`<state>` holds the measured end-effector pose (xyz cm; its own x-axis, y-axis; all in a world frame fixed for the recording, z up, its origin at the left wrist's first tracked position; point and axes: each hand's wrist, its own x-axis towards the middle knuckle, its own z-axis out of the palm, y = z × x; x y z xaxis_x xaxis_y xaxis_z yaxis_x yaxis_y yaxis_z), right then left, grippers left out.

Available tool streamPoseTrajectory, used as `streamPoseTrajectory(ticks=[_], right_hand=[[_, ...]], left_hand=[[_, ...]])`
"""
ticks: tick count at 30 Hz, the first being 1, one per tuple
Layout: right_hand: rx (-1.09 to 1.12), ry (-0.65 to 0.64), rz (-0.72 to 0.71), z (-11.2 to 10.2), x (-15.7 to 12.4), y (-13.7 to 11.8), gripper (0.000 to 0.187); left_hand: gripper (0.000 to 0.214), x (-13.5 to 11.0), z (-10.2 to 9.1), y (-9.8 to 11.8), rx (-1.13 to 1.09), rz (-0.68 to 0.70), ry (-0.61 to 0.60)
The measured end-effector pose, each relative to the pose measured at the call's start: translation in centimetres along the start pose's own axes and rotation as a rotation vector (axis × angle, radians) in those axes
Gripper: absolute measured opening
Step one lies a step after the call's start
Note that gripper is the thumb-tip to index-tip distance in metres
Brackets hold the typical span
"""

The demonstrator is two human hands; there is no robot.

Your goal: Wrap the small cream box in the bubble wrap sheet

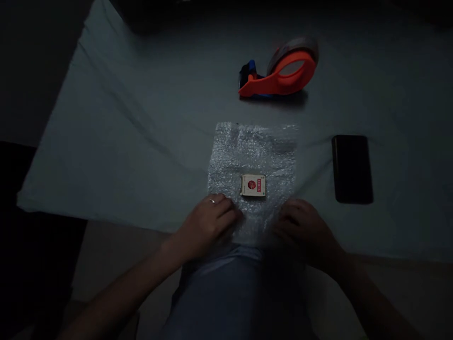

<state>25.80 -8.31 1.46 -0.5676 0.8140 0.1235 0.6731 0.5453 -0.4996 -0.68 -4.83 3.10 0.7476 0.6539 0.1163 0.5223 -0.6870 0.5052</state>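
A sheet of bubble wrap [255,151] lies spread on the cloth at the near edge of the table. On it rests a small pale box [253,185] with a red label and a round red mark, lying flat. My left hand [212,219], with a ring on one finger, is closed on the near left edge of the wrap. At the near right edge, my right hand [302,229] has its fingers curled onto the wrap too; its fingertips are dark and partly hidden. Neither hand touches the box.
Beyond the wrap stands an orange tape dispenser [283,82] with a roll of tape in it. To the right lies a dark, phone-like rectangular object [353,169]. A wrinkled light cloth [134,156] covers the table. The light is dim.
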Motion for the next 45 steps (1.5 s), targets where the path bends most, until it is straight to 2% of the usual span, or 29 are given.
streamPoseTrajectory(ticks=[4, 6, 9, 12, 14, 17, 20, 22, 24, 27, 31, 37, 40, 42, 43, 45], right_hand=[[-0.004, -0.068, -0.011, -0.6, 0.5, -0.2, 0.015], [0.014, -0.079, -0.01, -1.0, 1.0, -0.2, 0.014], [0.032, 0.059, 0.058, -1.2, 2.2, -0.3, 0.011], [0.034, 0.184, 0.102, -0.8, 4.2, -0.8, 0.021], [0.06, 0.159, 0.093, -0.3, 5.5, -1.0, 0.025], [0.102, 0.12, 0.088, 0.1, 6.6, -0.7, 0.022], [0.114, 0.214, 0.133, -0.7, 5.7, 0.4, 0.021], [0.096, 0.348, 0.233, -1.8, 4.3, 1.5, 0.022], [0.038, 0.408, 0.293, -2.8, 2.5, 2.4, 0.023], [0.004, 0.393, 0.34, -3.4, 0.0, 3.3, 0.024], [-0.008, 0.348, 0.36, -2.8, -1.8, 3.8, 0.023], [-0.035, 0.372, 0.385, -2.7, -1.3, 3.8, 0.023], [-0.057, 0.551, 0.435, -3.2, -0.2, 2.9, 0.024], [-0.037, 0.64, 0.414, -3.3, 1.0, 1.8, 0.024], [-0.018, 0.621, 0.379, -3.2, 1.7, 1.2, 0.023], [0.045, 0.469, 0.239, -2.7, 3.2, 0.1, 0.017]], left_hand=[[0.025, 0.5, 1.1, 1.6, -0.042, 0.118, -0.112], [0.026, 0.7, 1.7, 2.2, -0.096, 0.102, -0.149], [0.034, 1.3, 2.6, 2.7, -0.156, 0.027, -0.189], [0.035, 1.8, 3.5, 3.0, -0.127, 0.109, -0.232], [0.034, 1.9, 3.8, 3.0, -0.084, 0.178, -0.248], [0.035, 1.6, 4.0, 2.9, -0.005, 0.206, -0.247], [0.033, 1.3, 3.8, 2.7, 0.039, 0.219, -0.281], [0.034, 1.1, 3.7, 2.5, 0.04, 0.228, -0.295], [0.034, 1.0, 3.7, 2.3, 0.033, 0.223, -0.277], [0.033, 0.9, 4.0, 2.3, 0.026, 0.213, -0.251], [0.032, 1.1, 4.1, 2.3, 0.02, 0.201, -0.255], [0.033, 1.1, 4.2, 2.5, 0.025, 0.196, -0.236], [0.032, 1.0, 4.3, 2.7, 0.024, 0.182, -0.223], [0.03, 1.0, 4.4, 2.8, 0.018, 0.184, -0.221], [0.029, 1.1, 4.3, 2.8, 0.016, 0.185, -0.219], [0.027, 1.2, 4.3, 2.9, 0.012, 0.177, -0.211]])
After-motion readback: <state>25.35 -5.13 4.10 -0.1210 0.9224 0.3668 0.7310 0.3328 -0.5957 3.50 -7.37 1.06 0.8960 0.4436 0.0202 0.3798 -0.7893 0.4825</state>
